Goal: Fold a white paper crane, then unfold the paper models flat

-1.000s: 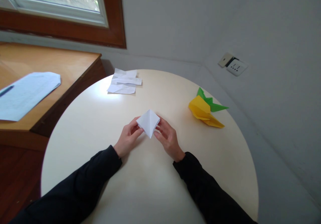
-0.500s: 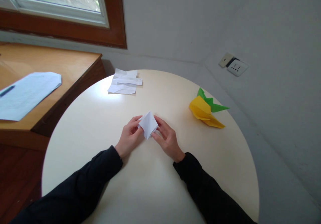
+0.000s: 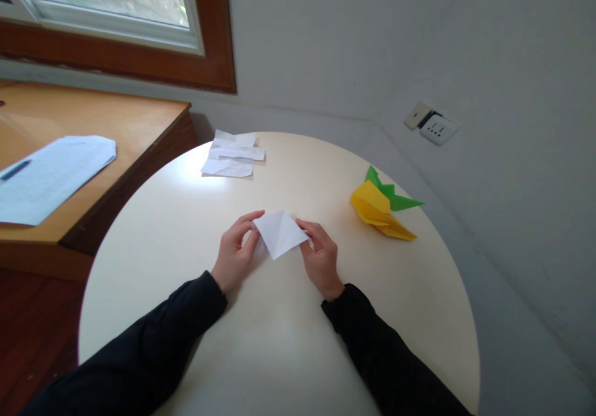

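A small white piece of folded paper (image 3: 280, 235), diamond-shaped with a crease down its middle, is held just over the round table. My left hand (image 3: 236, 247) pinches its left corner between thumb and fingers. At the opposite corner, my right hand (image 3: 320, 254) grips the paper the same way, fingertips curled round its edge. The paper's underside is hidden from me.
Torn or cut white paper strips (image 3: 233, 155) lie at the far edge of the round cream table (image 3: 279, 341). To the right rests yellow and green folded paper (image 3: 375, 202). A wooden desk (image 3: 135, 118) at left bears a paper sheet (image 3: 56, 174) and a pen (image 3: 16, 169).
My hands have moved apart, the right one shifting rightward. Between them the folded paper has spread from a narrow diamond into a wider one.
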The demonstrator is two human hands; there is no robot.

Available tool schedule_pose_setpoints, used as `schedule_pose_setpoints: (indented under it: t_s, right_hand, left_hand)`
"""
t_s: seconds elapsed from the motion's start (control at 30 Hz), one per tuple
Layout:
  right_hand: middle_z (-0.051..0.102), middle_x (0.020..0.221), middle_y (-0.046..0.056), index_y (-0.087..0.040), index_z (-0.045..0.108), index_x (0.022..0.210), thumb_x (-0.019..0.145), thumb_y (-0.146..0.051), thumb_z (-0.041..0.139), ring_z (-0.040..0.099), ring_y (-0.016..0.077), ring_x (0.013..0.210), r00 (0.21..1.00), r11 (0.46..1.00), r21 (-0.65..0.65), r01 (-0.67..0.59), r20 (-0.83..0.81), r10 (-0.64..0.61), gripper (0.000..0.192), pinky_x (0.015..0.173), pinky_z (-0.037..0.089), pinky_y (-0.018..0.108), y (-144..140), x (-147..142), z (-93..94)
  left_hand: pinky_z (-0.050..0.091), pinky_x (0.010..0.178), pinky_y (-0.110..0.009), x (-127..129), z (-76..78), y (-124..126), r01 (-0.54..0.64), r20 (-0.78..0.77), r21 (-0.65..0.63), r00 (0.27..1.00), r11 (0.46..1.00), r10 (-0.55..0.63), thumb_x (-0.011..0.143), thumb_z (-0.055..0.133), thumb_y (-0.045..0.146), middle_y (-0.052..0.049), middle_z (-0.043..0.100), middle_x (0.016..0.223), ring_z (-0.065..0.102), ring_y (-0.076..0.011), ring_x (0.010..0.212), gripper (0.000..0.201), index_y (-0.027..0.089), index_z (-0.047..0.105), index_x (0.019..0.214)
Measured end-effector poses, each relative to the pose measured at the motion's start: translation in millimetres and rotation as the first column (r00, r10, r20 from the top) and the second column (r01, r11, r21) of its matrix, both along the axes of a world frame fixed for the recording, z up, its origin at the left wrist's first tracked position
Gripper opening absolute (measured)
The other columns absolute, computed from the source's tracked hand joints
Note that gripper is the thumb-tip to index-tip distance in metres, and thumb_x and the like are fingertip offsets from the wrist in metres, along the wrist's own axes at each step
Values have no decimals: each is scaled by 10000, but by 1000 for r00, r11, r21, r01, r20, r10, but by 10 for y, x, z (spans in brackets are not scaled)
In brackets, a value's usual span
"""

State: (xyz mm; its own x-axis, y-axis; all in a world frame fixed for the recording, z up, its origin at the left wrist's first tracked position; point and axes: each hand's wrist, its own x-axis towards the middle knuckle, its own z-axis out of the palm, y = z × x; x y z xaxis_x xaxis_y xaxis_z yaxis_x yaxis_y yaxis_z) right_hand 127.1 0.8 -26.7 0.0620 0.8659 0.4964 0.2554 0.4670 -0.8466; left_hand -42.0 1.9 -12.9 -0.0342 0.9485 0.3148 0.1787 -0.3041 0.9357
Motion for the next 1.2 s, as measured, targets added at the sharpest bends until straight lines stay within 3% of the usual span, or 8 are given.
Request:
schedule_pose_setpoints:
  t_s: [0.2, 0.3, 0.43, 0.63, 0.77, 1.0, 1.1, 1.2]
  right_hand:
    - [653, 875, 44, -219, 655, 886, 817, -216, 542, 607, 179, 868, 990, 989, 46, 138, 19, -139, 133, 784, 507, 339, 2, 69, -1]
    - [662, 837, 40, -197, 657, 843, 799, -264, 572, 614, 175, 833, 983, 983, -13, 184, -27, -184, 117, 719, 516, 306, 4, 68, 12]
    - [683, 820, 42, -172, 659, 830, 720, -318, 652, 631, 171, 765, 952, 964, -166, 210, -188, -240, 183, 696, 525, 303, 49, 66, -4]
    - [664, 784, 26, -166, 640, 883, 639, -316, 711, 616, 143, 673, 896, 941, -303, 149, -361, -257, 295, 630, 514, 283, 108, 98, -20]
    - [617, 713, -16, -190, 559, 1079, 657, -315, 699, 592, 118, 621, 891, 939, -323, 115, -385, -242, 462, 590, 498, 253, 111, 111, -8]
    - [641, 871, 30, -262, 325, 1319, 702, -296, 660, 624, 155, 731, 922, 956, -281, -79, -386, -38, 702, 628, 530, 281, 74, 52, 27]
    - [640, 945, 43, -257, 470, 1219, 707, -301, 639, 607, 148, 734, 952, 960, -267, -87, -306, 1, 541, 610, 526, 269, 69, 46, 25]
    - [661, 891, 44, -201, 645, 955, 716, -307, 609, 578, 134, 649, 984, 950, -307, -64, -179, 9, 264, 570, 500, 263, 78, 67, 8]
  left_hand:
    - [455, 698, -258, -64, -5, 25, -111, -129, 55, 985, 992, 118, 828, 492, 324, -57, 681, 855, 608, -169, 764, 216, 167, 635, 868]
    - [383, 514, -209, -92, 13, 34, -168, -274, 114, 942, 979, 193, 818, 476, 283, 20, 568, 558, 479, -100, 496, 186, 173, 590, 722]
    - [316, 445, -196, -128, 12, 69, -211, -334, 99, 913, 972, 233, 813, 465, 298, 51, 458, 473, 378, -78, 431, 198, 173, 559, 692]
    - [348, 450, -188, -151, -7, 112, -179, -196, -40, 966, 983, 168, 787, 519, 365, 16, 544, 580, 466, -90, 497, 210, 162, 571, 776]
    - [314, 386, -172, -140, 27, 114, -160, -66, -142, 986, 977, 152, 761, 556, 392, 46, 511, 532, 440, -81, 425, 292, 170, 540, 950]
    - [324, 375, -159, -140, 56, 120, -152, 56, -174, 985, 973, 164, 772, 551, 377, 56, 515, 516, 457, -83, 403, 374, 183, 461, 1080]
    - [310, 375, -159, -134, 23, 123, -128, 69, -180, 987, 975, 142, 785, 535, 370, 71, 479, 490, 428, -76, 389, 334, 188, 476, 1059]
    - [311, 398, -170, -140, 12, 136, -105, 19, -159, 994, 982, 109, 795, 516, 355, 55, 494, 518, 426, -75, 419, 257, 177, 541, 979]
